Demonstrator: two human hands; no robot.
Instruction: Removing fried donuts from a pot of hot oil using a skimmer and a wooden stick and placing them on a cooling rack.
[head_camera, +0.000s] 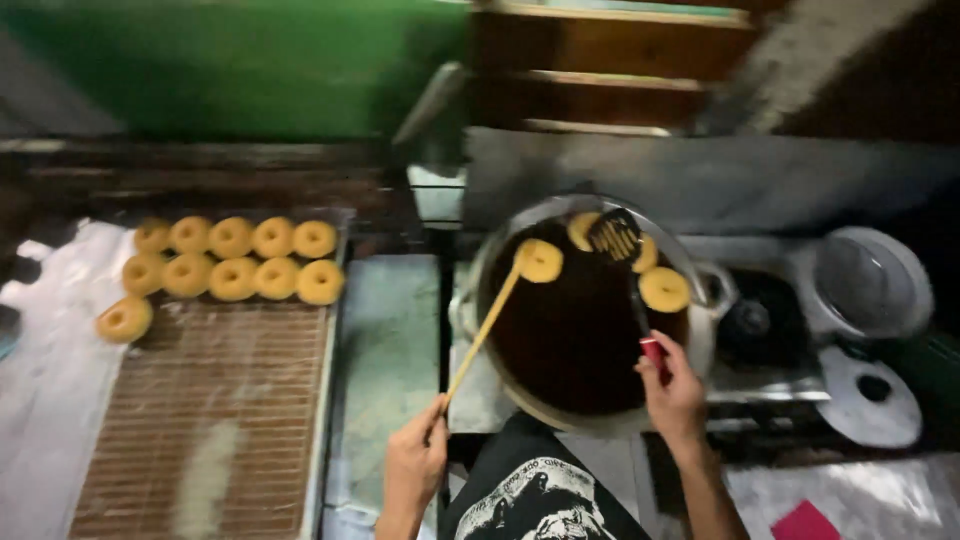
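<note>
A wide metal wok (700, 330) of dark oil holds several golden doughnuts. My left hand (418, 462) grips a long wooden stick (485, 330) whose tip touches a doughnut (540, 261) at the oil's far left. My right hand (675, 392) holds the red handle of a slotted spatula (614, 236), its head lying over the doughnuts at the far rim. Another doughnut (664, 289) floats at the right.
A wire cooling rack (210, 400) at the left carries two rows of fried doughnuts (232, 260) along its far end. A metal lid (872, 282) and stove burner (750, 318) lie right of the wok. A red object (805, 523) lies at the lower right.
</note>
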